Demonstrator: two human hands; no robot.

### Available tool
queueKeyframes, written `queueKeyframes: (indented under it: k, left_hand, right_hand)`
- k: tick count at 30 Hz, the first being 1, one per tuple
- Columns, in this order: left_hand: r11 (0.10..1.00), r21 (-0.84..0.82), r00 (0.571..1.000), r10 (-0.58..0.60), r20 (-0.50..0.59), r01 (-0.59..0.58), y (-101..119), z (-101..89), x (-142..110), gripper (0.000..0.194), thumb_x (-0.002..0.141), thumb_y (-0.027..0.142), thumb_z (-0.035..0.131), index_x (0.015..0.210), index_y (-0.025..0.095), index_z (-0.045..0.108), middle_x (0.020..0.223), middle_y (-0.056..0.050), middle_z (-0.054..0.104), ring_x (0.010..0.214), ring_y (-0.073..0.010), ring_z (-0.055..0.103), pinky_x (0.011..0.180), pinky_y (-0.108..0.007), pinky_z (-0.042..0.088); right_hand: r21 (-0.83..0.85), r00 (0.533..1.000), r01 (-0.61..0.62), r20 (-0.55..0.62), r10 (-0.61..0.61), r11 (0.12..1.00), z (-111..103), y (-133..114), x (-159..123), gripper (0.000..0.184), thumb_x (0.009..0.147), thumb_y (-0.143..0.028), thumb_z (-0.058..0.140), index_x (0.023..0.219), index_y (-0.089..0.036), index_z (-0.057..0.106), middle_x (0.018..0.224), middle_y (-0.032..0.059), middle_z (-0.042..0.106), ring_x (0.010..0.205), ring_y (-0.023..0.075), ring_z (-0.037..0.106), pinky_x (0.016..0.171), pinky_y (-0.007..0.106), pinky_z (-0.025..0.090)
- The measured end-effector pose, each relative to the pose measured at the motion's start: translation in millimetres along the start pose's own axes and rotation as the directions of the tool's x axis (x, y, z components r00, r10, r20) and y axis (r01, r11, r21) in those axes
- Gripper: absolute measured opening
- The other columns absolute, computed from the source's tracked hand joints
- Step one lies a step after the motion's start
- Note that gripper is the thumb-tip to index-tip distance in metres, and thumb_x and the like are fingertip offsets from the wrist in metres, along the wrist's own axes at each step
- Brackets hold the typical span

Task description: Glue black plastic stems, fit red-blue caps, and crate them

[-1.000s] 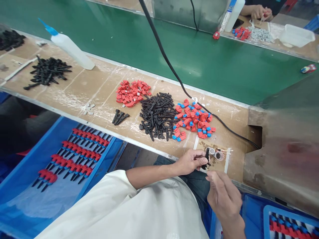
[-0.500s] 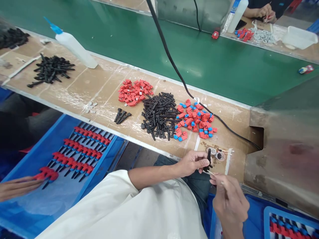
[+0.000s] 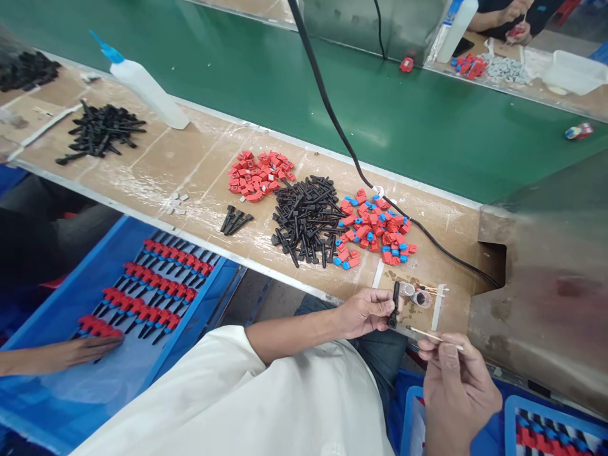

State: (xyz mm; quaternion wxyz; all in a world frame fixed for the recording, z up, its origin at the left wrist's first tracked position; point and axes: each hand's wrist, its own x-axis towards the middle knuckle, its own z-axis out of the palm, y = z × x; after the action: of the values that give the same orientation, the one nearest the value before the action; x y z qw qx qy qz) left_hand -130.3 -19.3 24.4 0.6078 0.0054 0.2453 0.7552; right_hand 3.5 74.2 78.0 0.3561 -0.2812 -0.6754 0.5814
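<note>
Pinched between the fingers of my left hand (image 3: 368, 312) is a black plastic peg (image 3: 395, 297), held roughly upright with its wider end down. My right hand (image 3: 458, 377) grips a cotton swab (image 3: 434, 337); its dark tip points toward the peg but sits apart from it, and a white tip shows at the other end. Just beyond my left hand stand two small cups, a white one (image 3: 406, 289) and one with dark contents (image 3: 420, 299). More swabs (image 3: 430, 289) lie behind them.
Across the bench lie a black peg pile (image 3: 306, 218), red-and-blue pieces (image 3: 375, 228), red pieces (image 3: 260, 174) and a tilted white bottle (image 3: 149, 95). A black cable (image 3: 327, 107) hangs over the bench. At left, a person's hand (image 3: 97, 347) is in a blue tray (image 3: 190, 323). A metal panel (image 3: 541, 291) stands right.
My right hand has drawn the swab away from the peg, to the right. My left hand still holds the peg. The other person's hand at left has moved right inside the tray.
</note>
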Motion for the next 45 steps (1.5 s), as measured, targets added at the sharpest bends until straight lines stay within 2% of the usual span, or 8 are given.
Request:
queueKeyframes:
  k: [4,8,14,20,25,28,36,45]
  left_hand:
    - [0.998,-0.061,1.000,-0.021,-0.016,0.020,0,-2.2,0,0.051,0.054,0.045,0.095,0.077,0.011,0.065,0.071,-0.002,0.060,0.061,-0.0073,0.052,0.049,-0.018,0.032]
    - [0.996,-0.093,0.999,-0.019,-0.041,0.016,-1,-7.1,1,0.050,0.053,0.041,0.096,0.079,0.011,0.066,0.071,-0.002,0.059,0.063,-0.0081,0.054,0.048,-0.018,0.030]
    - [0.995,-0.103,0.998,0.004,-0.065,-0.011,-2,-13.9,0,0.047,0.056,0.039,0.095,0.078,0.009,0.066,0.070,-0.002,0.058,0.060,-0.0066,0.052,0.043,-0.017,0.025]
    - [0.994,-0.107,0.995,0.002,-0.098,-0.013,-2,-26.9,-5,0.046,0.057,0.038,0.094,0.078,0.009,0.066,0.070,-0.002,0.059,0.059,-0.0070,0.053,0.043,-0.017,0.026]
    - [0.992,-0.112,0.991,0.036,-0.126,-0.050,2,-40.8,-13,0.045,0.057,0.037,0.094,0.078,0.009,0.065,0.067,-0.002,0.058,0.057,-0.0068,0.053,0.044,-0.018,0.027]
    - [0.990,-0.118,0.989,0.061,-0.136,-0.077,6,-45.4,-15,0.046,0.057,0.038,0.094,0.078,0.009,0.065,0.066,-0.002,0.058,0.055,-0.0066,0.052,0.042,-0.018,0.027]
    - [0.992,-0.110,0.989,0.053,-0.135,-0.068,8,-51.1,-16,0.045,0.058,0.039,0.093,0.078,0.010,0.066,0.067,-0.003,0.060,0.057,-0.0077,0.054,0.043,-0.018,0.025]
    - [0.990,-0.128,0.993,0.051,-0.103,-0.064,10,-53.7,-14,0.041,0.061,0.037,0.091,0.077,0.010,0.065,0.066,-0.003,0.060,0.055,-0.0073,0.052,0.044,-0.019,0.026]
  right_hand:
    - [0.092,0.981,-0.103,-0.154,0.116,0.990,-5,5,17,0.017,0.082,-0.031,0.079,0.090,-0.018,0.072,0.074,0.0016,0.071,0.059,0.0132,0.066,0.050,0.023,0.053]
    - [-0.213,0.958,-0.075,-0.287,0.011,0.974,-15,26,37,0.026,0.082,-0.039,0.077,0.091,-0.015,0.072,0.076,0.0027,0.071,0.063,0.0164,0.067,0.063,0.030,0.057]
    - [-0.620,0.999,0.041,0.004,-0.050,0.784,-26,62,52,0.041,0.093,-0.051,0.057,0.094,-0.014,0.074,0.082,0.0085,0.071,0.067,0.0196,0.066,0.065,0.032,0.052]
    - [-0.825,0.948,0.303,0.211,-0.237,0.477,-26,58,51,0.051,0.102,-0.049,0.037,0.108,-0.015,0.075,0.084,0.0106,0.068,0.077,0.0238,0.061,0.068,0.034,0.044]
    - [-0.825,0.943,0.274,0.128,-0.309,0.495,-23,31,69,0.046,0.103,-0.043,0.037,0.107,-0.015,0.073,0.088,0.0122,0.069,0.080,0.0244,0.062,0.073,0.035,0.044]
    - [-0.814,0.929,0.357,0.258,-0.265,0.458,-5,22,96,0.039,0.100,-0.045,0.045,0.097,-0.018,0.073,0.081,0.0081,0.068,0.072,0.0215,0.061,0.069,0.033,0.044]
    - [-0.622,0.645,0.751,0.762,-0.048,0.223,71,44,159,0.033,0.093,-0.030,0.052,0.122,-0.022,0.065,0.109,0.0093,0.064,0.098,0.0238,0.062,0.065,0.030,0.047]
    - [-0.651,0.676,0.729,0.734,-0.066,0.212,88,50,169,0.028,0.095,-0.031,0.047,0.111,-0.017,0.066,0.107,0.0124,0.065,0.097,0.0257,0.061,0.065,0.032,0.046]
